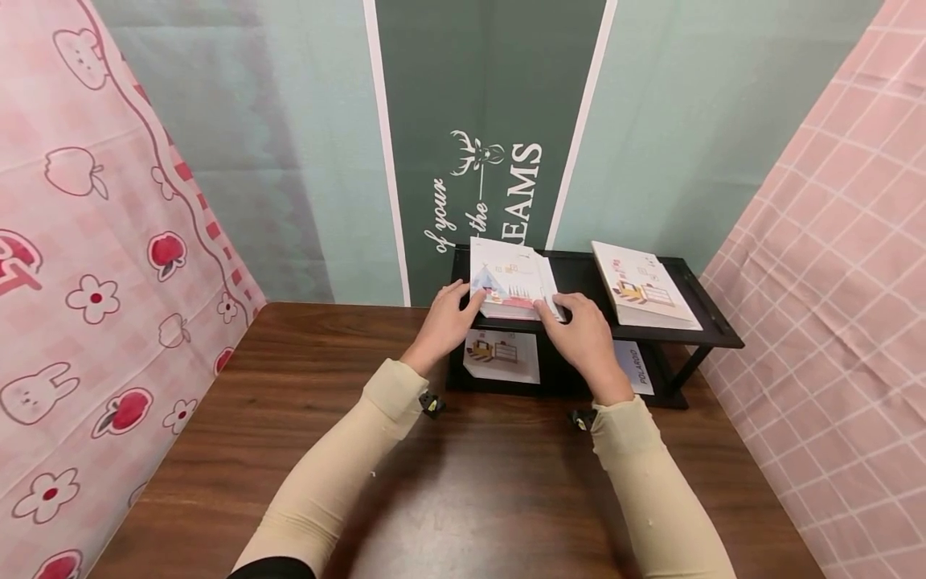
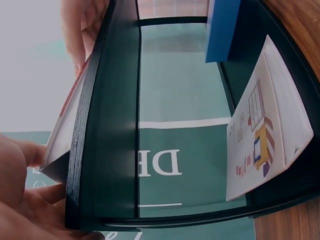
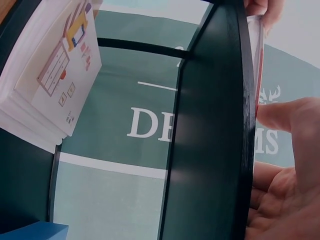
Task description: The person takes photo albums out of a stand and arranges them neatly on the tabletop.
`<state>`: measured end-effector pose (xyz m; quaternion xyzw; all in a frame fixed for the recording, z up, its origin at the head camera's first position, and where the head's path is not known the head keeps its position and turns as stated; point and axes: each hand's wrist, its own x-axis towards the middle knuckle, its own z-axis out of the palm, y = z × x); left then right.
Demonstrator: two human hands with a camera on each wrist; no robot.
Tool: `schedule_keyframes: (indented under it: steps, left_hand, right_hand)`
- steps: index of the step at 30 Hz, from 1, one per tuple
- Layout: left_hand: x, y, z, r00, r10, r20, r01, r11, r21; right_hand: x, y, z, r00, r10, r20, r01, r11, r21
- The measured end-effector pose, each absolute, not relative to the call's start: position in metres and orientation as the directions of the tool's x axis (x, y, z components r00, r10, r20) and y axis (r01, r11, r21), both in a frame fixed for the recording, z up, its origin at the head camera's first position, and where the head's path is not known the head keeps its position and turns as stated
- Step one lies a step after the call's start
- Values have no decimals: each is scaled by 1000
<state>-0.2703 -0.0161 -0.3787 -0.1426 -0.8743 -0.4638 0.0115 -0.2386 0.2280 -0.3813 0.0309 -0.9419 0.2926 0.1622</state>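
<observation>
The book (image 1: 510, 273) lies on the left part of the rack's (image 1: 575, 281) top, gripped at its near corners by the left hand (image 1: 447, 322) and right hand (image 1: 584, 334), which stand apart. A second book (image 1: 644, 289) lies on the rack's top right. This looks like placing or squaring; the next move probably calls for even pressure, then gently loosened fingers.
</observation>
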Motion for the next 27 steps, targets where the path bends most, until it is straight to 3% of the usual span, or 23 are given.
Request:
schedule_keyframes:
  steps: [14, 23, 27]
  left_hand:
    - [-264, -10, -374, -948, 192, 253, 314, 437, 843]
    - [-257, -9, -370, -936, 175, 307, 346, 281, 895]
    - [-256, -8, -367, -946, 184, 267, 289, 100, 952]
  right_hand:
    - [-238, 232, -377, -959, 49, 280, -135, 787, -602]
    - [-233, 231, -374, -969, 61, 241, -109, 766, -634]
    - [-234, 229, -374, -967, 64, 246, -113, 759, -642]
